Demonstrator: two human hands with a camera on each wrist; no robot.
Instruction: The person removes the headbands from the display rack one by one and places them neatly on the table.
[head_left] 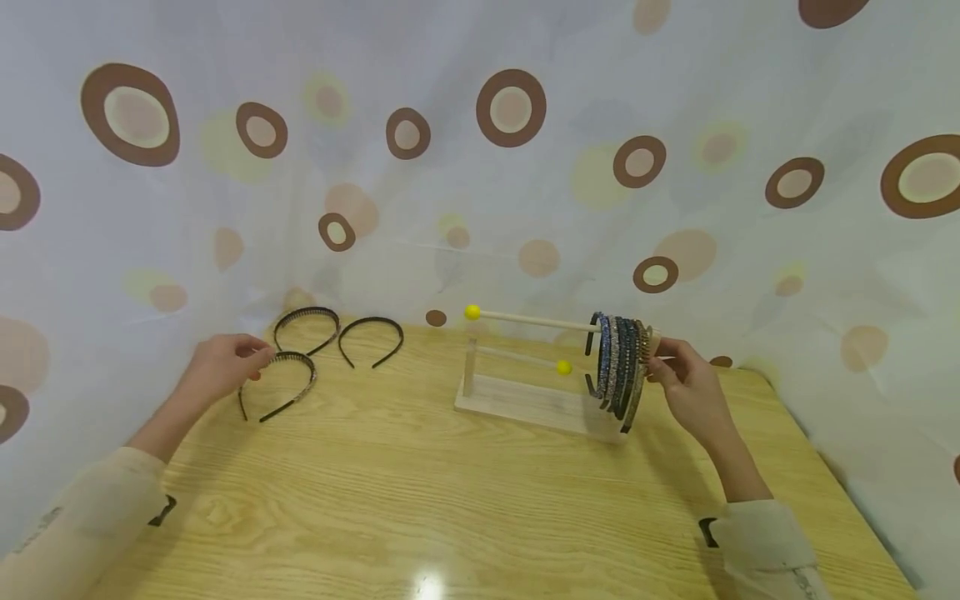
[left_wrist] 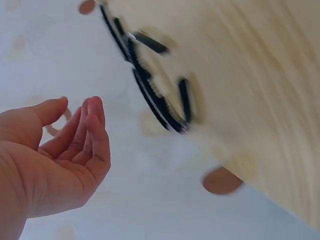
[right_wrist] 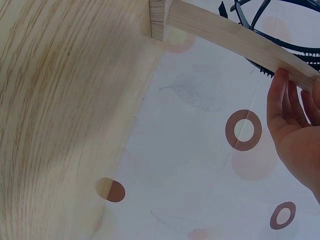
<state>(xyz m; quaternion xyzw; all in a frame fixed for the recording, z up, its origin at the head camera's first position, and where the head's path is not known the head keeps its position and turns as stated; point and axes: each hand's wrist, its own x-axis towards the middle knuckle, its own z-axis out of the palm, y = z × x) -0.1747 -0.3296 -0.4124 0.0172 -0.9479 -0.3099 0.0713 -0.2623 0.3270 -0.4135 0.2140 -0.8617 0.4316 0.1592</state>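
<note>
Reaching to opposite sides of the wooden bench [head_left: 360,500], the two hands differ in state. The left hand [head_left: 221,367] is released: in the left wrist view its fingers bend loosely, the thumb stands apart, and nothing lies between them. The right hand [head_left: 696,392] grasps the upright post [right_wrist: 220,30] of the wooden headband stand [head_left: 517,400] near the post's upper end (the thumb is partly cut off in the right wrist view). The nearest headband [head_left: 312,371], a dark arch with a toothed edge, rests on the bench just beside the left fingertips, well apart from the right hand; its crown faces away from the person, its two ends toward them. Beyond it rest a second toothed headband [head_left: 306,312] and, farther right, a plain black headband [head_left: 371,320]. The governing relation, as judged here, is axial: the stand's upper rod [head_left: 540,320] runs lengthwise across the bench, its free end, tipped by a yellow ball [head_left: 472,312], directed leftward to the loose headbands, whereas the hung headbands [head_left: 618,358], some glittery, crowd the post end beside the right hand.
</note>
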